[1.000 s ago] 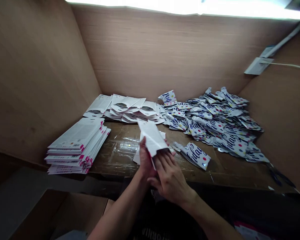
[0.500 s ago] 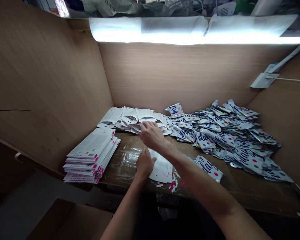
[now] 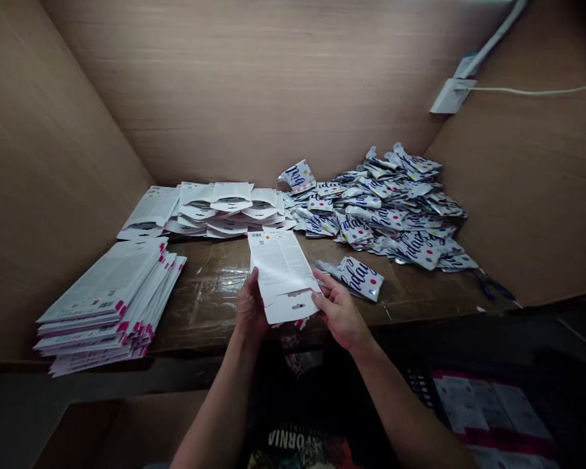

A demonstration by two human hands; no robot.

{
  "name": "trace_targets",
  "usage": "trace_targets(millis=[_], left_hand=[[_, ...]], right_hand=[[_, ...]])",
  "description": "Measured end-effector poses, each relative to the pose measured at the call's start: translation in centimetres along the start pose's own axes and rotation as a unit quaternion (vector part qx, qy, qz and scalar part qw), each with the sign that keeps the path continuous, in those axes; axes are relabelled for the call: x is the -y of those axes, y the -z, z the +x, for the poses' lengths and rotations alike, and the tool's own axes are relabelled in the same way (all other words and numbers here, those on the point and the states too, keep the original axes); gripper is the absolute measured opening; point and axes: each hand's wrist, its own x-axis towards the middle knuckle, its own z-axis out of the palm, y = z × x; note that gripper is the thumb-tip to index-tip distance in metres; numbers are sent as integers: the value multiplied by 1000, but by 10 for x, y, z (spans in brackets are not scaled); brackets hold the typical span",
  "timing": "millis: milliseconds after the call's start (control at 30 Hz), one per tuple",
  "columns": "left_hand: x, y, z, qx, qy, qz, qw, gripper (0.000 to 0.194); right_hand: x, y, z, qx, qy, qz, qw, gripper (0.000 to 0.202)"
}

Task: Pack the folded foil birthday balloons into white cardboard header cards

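Observation:
Between my two hands is a flat white printed packet (image 3: 283,264), tilted, with its hang-hole flap toward me. My left hand (image 3: 252,303) grips its left edge, and my right hand (image 3: 339,309) pinches its right edge by the flap. Just right of it on the table lies a foil balloon (image 3: 361,279) folded flat, with dark lettering and coloured dots. Beyond the packet, several white packets with gaping ends (image 3: 224,202) rest in overlapping rows. A few small paper scraps (image 3: 300,322) show partly behind the held packet.
A stack of white packets with pink edges (image 3: 102,299) stands at the left. Many folded foil balloons (image 3: 395,215) are heaped at the back right. Scissors (image 3: 491,285) lie near the right edge. Below are a cardboard box (image 3: 88,423) and a crate of packets (image 3: 493,404).
My right hand has come back from the packets at the rear to the held packet's right edge. The packet is now lifted between both hands. The view has tilted down and shifted right.

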Motion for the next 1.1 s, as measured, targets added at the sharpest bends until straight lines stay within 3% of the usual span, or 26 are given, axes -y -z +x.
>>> trace_targets(millis=[100,200,300,367,467,533,600,667,733,800,900,1033,1100], left_hand=[[13,-11,-5,133,82,-58,986,81],[25,-19,-6,150,76,-65,984,91],[29,-27,-2,133,66,-72,986,90],[27,-30,2,144,62,-79,985,89],[20,-32,5,176,61,-83,979,94],[18,-34,5,179,63,-81,979,96],[19,-38,4,171,68,-74,980,96],[22,-43,3,161,60,-62,983,94],[26,-49,2,153,52,-45,986,94],[28,-54,-1,146,54,-28,987,93],[30,-56,-5,150,53,-9,987,91],[29,-52,-7,157,40,-6,987,89],[28,-49,-8,158,41,-17,986,88]], right_hand=[[-2,6,-13,6,13,-58,998,65],[-8,12,-22,-33,104,-218,970,46],[-3,34,-17,-81,240,-401,881,39],[11,63,-4,-83,284,-502,812,42],[38,114,17,-87,251,-633,727,70],[51,131,22,-117,231,-659,707,75],[57,125,16,-164,260,-606,734,66],[54,97,2,-174,269,-489,811,60],[43,62,-11,-105,197,-324,919,63],[28,32,-17,-20,92,-132,987,61],[7,9,-13,6,28,32,999,53],[-7,7,-8,-70,104,-79,989,49],[-6,9,-7,-69,107,-92,988,48]])
